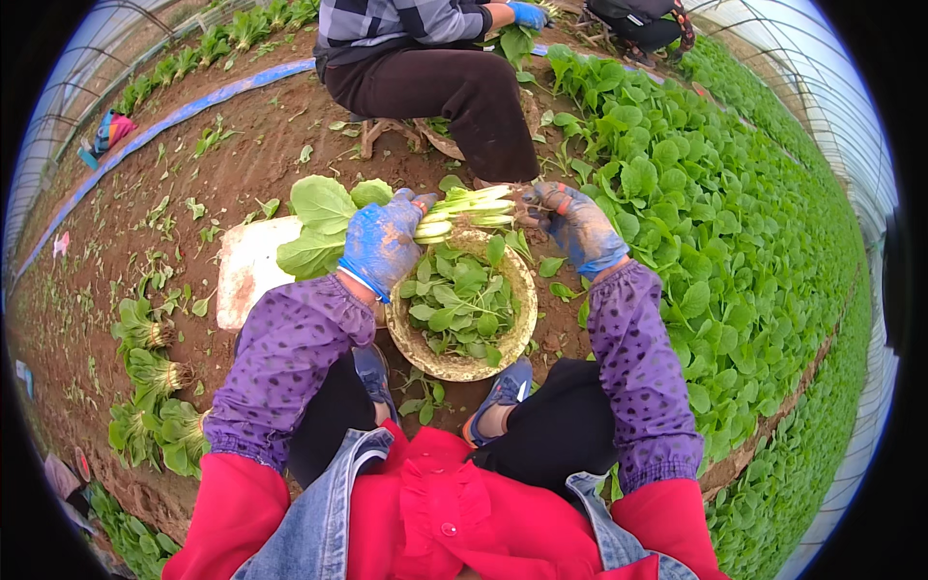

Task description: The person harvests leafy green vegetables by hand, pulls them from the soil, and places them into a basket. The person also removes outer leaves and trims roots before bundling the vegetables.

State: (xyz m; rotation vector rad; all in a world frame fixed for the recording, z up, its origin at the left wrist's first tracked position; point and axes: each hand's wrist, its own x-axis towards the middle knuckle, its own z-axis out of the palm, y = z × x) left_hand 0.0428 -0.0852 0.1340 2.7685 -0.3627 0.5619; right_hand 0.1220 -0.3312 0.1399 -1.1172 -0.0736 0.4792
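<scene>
A bunch of leafy greens [471, 210] lies sideways above the basin, its pale stems and muddy roots pointing right. My left hand [384, 235], in a soiled blue glove, grips it around the stems, with the broad leaves [319, 225] spreading out to the left. At the root end, the bent fingers of my gloved right hand [576, 221] close on the roots [523, 206]; the fingertips are partly hidden. Below both hands stands a round, dirt-stained basin [528, 319], holding loose small green leaves [464, 297]. Both forearms wear purple patterned sleeve covers.
A whitish block [254, 268] is left of the basin. Several bunches of greens [156, 373] lie on the soil farther left. Dense growing greens [725, 268] fill the right side. A person [449, 87] sits on a low stool ahead; another crouches beyond. A blue strip [188, 109] crosses the ground.
</scene>
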